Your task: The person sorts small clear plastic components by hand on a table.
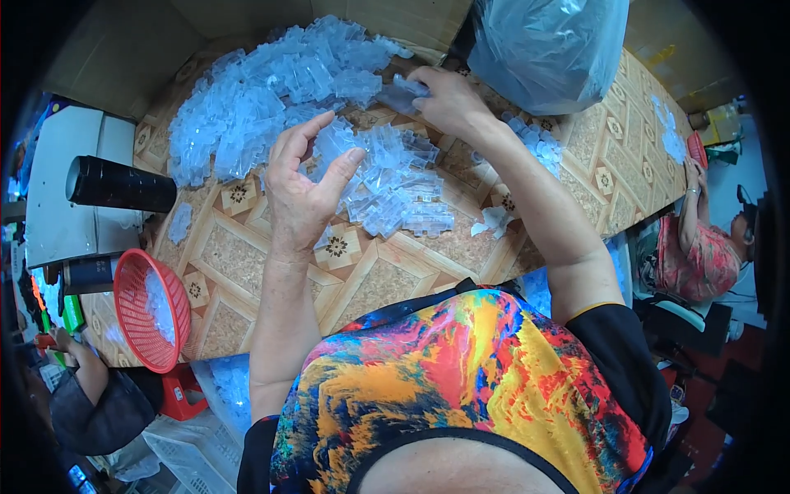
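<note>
A large heap of clear plastic pieces [255,99] lies at the far side of the table. Nearer to me is a smaller, flatter pile of the same clear pieces [387,193], some of them lined up side by side. My left hand [309,177] is at this pile's left edge, thumb and fingers spread apart, with nothing seen gripped. At the heap's right end, my right hand [453,103] has its fingers closed on a clear plastic piece [401,95]; its fingertips are partly hidden.
A filled translucent plastic bag [547,53] stands at the back right, with small clear scraps [539,144] beside it. On the left are a black cylinder [123,183] and a red basket [136,305] holding clear bits. Cardboard walls [123,49] rise behind the patterned table [239,247]. Other people sit at both sides.
</note>
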The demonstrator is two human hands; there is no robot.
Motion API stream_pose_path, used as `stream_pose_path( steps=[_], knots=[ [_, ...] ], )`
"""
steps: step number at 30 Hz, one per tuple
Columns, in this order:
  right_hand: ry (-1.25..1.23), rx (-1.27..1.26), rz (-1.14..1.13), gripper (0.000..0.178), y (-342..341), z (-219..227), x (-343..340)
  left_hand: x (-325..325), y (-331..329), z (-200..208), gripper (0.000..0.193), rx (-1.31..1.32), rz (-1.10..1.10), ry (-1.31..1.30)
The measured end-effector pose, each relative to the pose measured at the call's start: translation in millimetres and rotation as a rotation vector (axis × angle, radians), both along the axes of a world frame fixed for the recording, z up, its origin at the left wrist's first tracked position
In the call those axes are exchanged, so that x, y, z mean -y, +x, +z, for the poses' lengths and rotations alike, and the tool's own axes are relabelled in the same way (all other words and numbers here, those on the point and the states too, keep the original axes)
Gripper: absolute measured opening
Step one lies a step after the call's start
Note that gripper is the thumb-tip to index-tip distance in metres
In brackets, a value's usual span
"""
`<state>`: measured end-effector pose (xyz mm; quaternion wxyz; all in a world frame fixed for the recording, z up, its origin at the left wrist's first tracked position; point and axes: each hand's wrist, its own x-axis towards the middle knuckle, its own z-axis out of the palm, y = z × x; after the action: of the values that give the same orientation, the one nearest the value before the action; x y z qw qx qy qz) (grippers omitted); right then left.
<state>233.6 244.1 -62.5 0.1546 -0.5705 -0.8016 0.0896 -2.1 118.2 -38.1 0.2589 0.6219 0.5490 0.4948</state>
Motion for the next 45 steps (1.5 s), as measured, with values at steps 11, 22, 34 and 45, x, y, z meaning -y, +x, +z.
stream_pose_path(
  steps=[11,22,34,45],
  knots=[
    [-0.484,-0.36,-0.276,0.037,21,12,23,-2,4,-11,0.05,-0.001,-0.011,-0.004],
    [0.246,0.051,0.525,0.049,-4,-18,-2,-11,2,-14,0.05,-0.019,-0.036,-0.011],
    [0.247,0.072,0.319,0.037,12,-2,1,-6,-2,-15,0.05,-0.048,-0.036,0.015],
    [0.289,0.133,0.306,0.036,12,2,25,-4,6,-17,0.052,-0.135,-0.033,0.051]
  ],
)
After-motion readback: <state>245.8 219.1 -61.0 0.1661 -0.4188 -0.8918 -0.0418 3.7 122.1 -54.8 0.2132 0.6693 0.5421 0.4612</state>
